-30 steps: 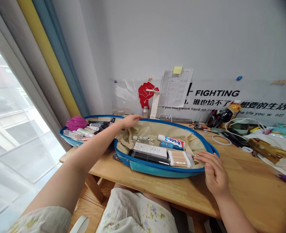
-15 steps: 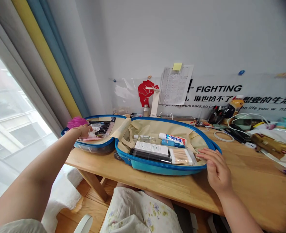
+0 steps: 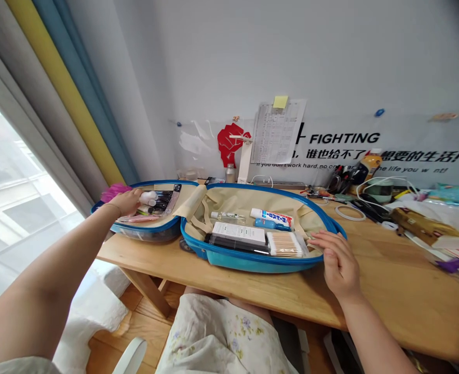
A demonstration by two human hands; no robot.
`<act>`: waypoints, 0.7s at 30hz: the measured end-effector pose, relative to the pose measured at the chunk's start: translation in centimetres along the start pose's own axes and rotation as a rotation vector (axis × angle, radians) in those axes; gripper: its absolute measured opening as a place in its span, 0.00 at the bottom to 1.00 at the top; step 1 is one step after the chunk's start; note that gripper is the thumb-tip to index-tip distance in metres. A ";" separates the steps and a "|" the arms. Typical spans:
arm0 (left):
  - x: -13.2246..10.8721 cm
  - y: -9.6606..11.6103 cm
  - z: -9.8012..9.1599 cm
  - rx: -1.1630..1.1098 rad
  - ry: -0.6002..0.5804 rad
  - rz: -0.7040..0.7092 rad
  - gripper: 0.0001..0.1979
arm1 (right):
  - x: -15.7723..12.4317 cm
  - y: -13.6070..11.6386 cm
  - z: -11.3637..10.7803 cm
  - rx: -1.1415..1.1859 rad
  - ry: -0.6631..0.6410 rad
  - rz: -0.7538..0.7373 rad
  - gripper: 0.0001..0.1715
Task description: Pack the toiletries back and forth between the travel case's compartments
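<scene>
A small blue hard-shell suitcase (image 3: 253,267) lies open on the wooden desk. My left hand (image 3: 130,202) reaches into its left half, fingers bent around the end of a small white bottle (image 3: 148,197); the hand partly hides the grip. Beside it are a pink bath puff (image 3: 115,192) and a clear pack of dark items (image 3: 169,197). My right hand (image 3: 340,265) rests on the right rim with outstretched fingers, holding nothing. The right half holds a toothpaste tube (image 3: 272,215), a blue bottle (image 3: 272,224), a clear bottle (image 3: 228,217), a white box (image 3: 239,232) and cotton swabs (image 3: 286,244).
Behind the suitcase stand a white desk lamp (image 3: 245,161) and a small metal bottle (image 3: 230,173). Pens, a juice bottle (image 3: 369,163), a tape roll (image 3: 350,213) and white cables crowd the right side. Curtains (image 3: 85,104) hang by the window at left.
My left hand has shifted slightly over the left half, and the white bottle by its fingers sits at a different angle. My right hand stays at the rim. The view has moved a little.
</scene>
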State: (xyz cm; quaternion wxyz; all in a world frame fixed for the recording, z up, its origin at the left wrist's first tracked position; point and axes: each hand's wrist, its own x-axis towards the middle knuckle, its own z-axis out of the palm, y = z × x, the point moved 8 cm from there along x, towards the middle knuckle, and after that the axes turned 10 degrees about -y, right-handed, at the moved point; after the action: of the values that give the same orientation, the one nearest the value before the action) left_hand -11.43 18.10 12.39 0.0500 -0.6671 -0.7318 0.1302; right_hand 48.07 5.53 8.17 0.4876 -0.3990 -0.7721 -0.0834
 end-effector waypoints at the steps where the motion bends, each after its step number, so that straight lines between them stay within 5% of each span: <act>1: 0.0 0.7 -1.3 -0.006 0.047 0.006 0.22 | 0.0 0.0 0.0 0.001 0.000 0.004 0.18; 5: -0.3 6.4 -7.6 -0.027 0.218 0.148 0.23 | 0.0 0.0 0.0 -0.004 0.000 0.000 0.19; 10: -0.6 19.0 -12.1 -0.016 0.211 0.478 0.25 | 0.1 -0.3 -0.1 -0.025 0.002 -0.027 0.19; 15: 1.0 29.7 -10.3 0.041 0.021 0.655 0.25 | 0.1 -0.3 -0.1 -0.028 -0.009 -0.021 0.18; 21: 4.0 33.6 -5.7 0.104 -0.190 0.636 0.21 | 0.1 -0.1 -0.1 -0.030 -0.021 0.005 0.20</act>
State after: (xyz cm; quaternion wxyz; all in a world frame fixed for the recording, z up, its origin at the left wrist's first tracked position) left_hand 21.95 25.32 8.84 -0.0274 -0.8434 -0.4808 0.2382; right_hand 48.04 5.46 8.36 0.4736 -0.4093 -0.7747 -0.0895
